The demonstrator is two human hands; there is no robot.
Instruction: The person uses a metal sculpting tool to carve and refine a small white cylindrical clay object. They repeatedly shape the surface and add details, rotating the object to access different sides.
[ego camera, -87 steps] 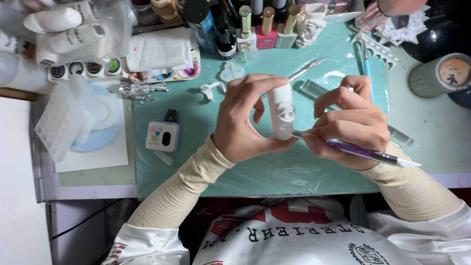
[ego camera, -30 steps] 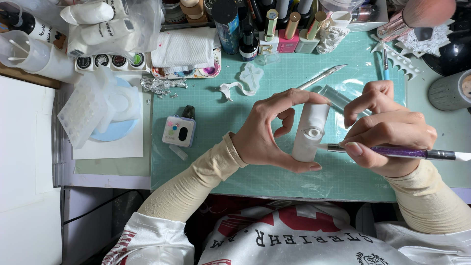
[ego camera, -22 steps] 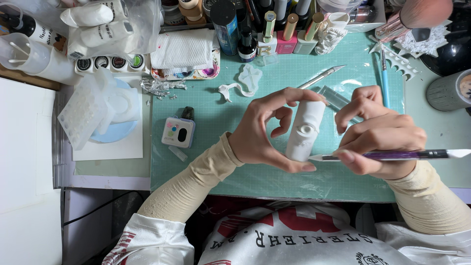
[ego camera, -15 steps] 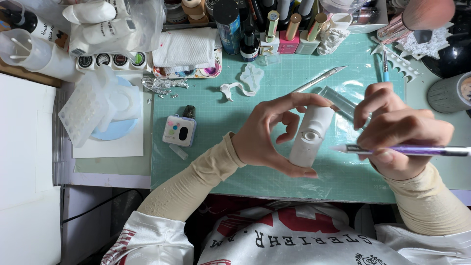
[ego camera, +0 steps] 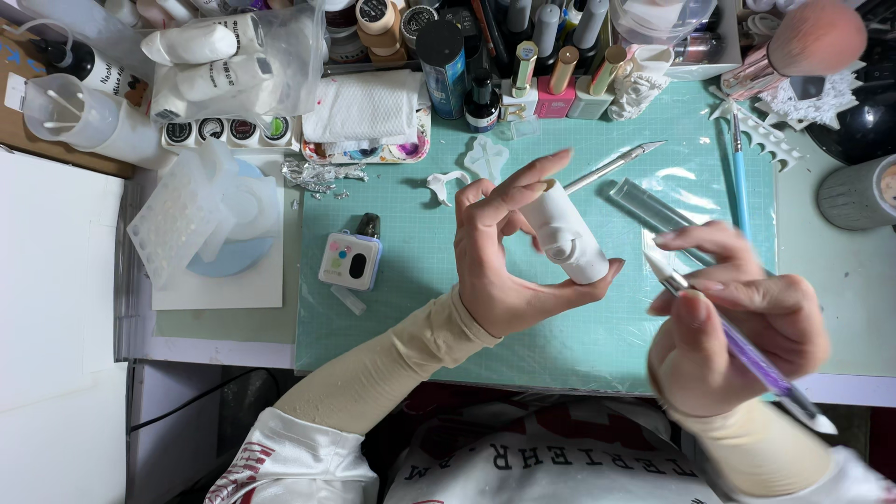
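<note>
My left hand [ego camera: 499, 257] holds a small white cylinder-shaped piece [ego camera: 565, 233] above the teal cutting mat [ego camera: 420, 308], gripped end to end between thumb and fingers and tilted. A small round raised part shows on its side. My right hand [ego camera: 737, 327] is to the right of it and apart from it, blurred, gripping a purple-handled tool [ego camera: 737, 350] with its thin tip pointing up-left toward the white piece. The tip does not touch the piece.
A craft knife [ego camera: 611, 166] and a clear strip [ego camera: 653, 210] lie on the mat behind my hands. A small white device [ego camera: 350, 261] sits at left, beside a blue disc with clear moulds [ego camera: 210, 219]. Bottles, paint pots [ego camera: 229, 129] and a cloth [ego camera: 364, 107] line the back; a grey cup [ego camera: 854, 191] stands right.
My right hand has drawn away from the white piece, down and to the right, with the purple tool swinging tip-up. My left hand has tilted the white piece the other way.
</note>
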